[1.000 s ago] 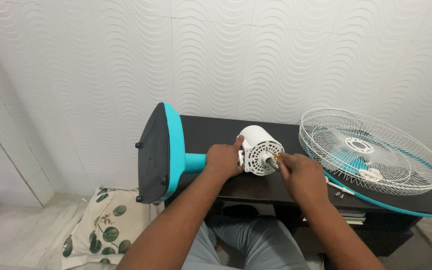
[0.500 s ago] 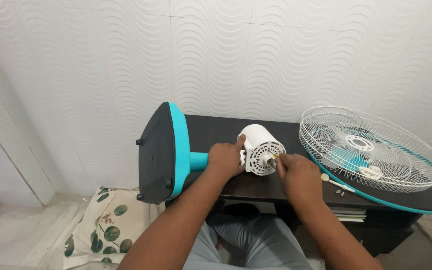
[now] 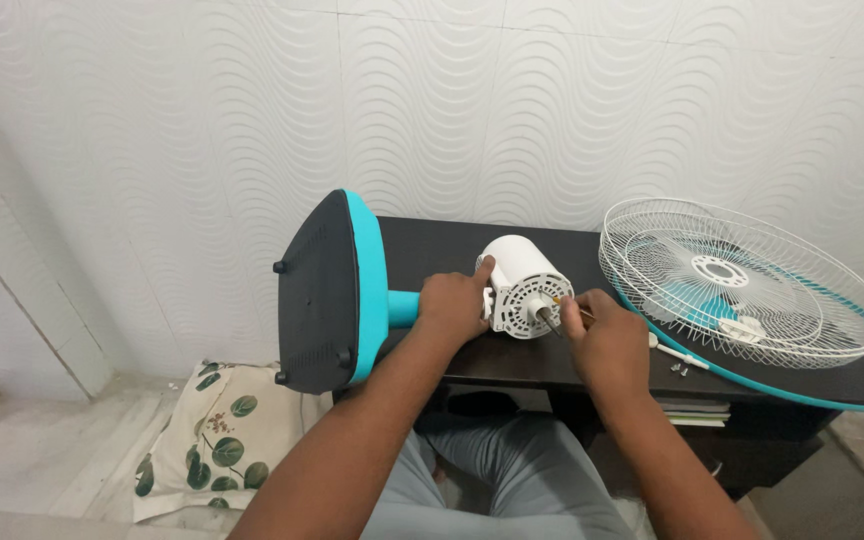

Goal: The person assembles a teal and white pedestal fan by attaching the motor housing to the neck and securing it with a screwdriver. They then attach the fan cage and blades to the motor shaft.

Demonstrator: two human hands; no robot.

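gripping the white fan motor, left hand; right hand fingers pinch a small screwdriver.

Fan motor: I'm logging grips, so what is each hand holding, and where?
Left hand grips the white motor housing at its rear; right hand pinches a thin tool at the shaft.

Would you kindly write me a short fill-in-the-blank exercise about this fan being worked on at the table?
1. The left hand steadies the white ____ housing of the fan.
2. The right hand holds a thin tool at the motor's metal ____.
3. The white wire fan guard lies on the ____ of the dark table.
4. The fan base is black underneath with a ____ rim.

Missing words: motor; shaft; right; turquoise
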